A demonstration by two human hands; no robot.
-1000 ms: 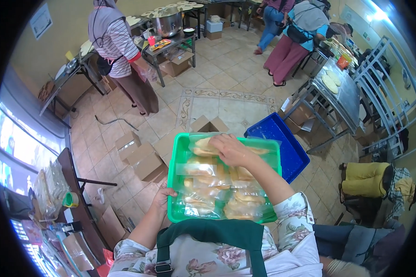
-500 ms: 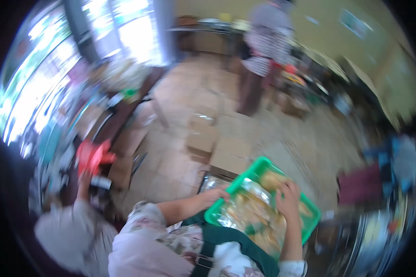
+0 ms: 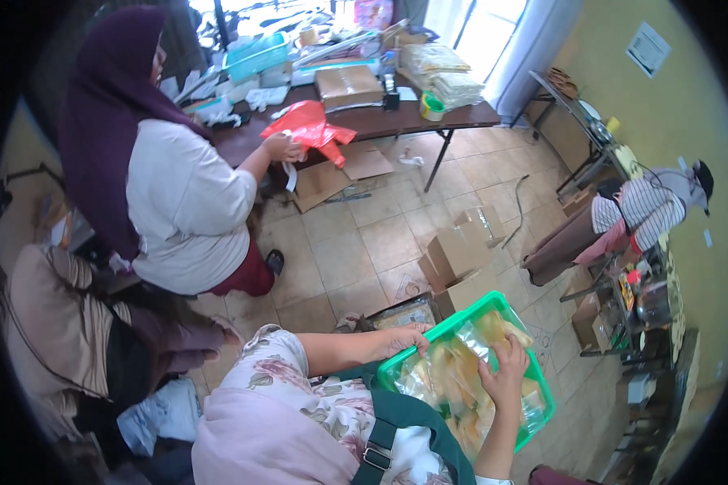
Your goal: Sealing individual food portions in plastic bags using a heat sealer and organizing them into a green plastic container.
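Note:
A green plastic tray (image 3: 387, 380) with raised sides is held at my front, tilted in the picture. Clear plastic packets (image 3: 453, 376) with pale yellow contents fill it; what the contents are I cannot make out. My left hand (image 3: 406, 339) grips the tray's far left rim, fingers bent over the edge. Inside the tray, my right hand (image 3: 505, 368) has its thumb and curled fingers on a clear packet near the far right side. My right forearm hides part of the packets.
Cardboard boxes (image 3: 459, 250) stand on the tiled floor beyond the tray. A co-worker (image 3: 186, 202) holds a red plastic bag (image 3: 309, 129) at a cluttered dark table (image 3: 364, 123). Another person (image 3: 40, 323) is at the left; one more (image 3: 635, 206) bends by the right-hand shelves.
My view has swung left, bringing the co-worker with the red bag fully into sight. The tray sits slightly farther right in the picture. Both hands stay at it, the right still among the packets.

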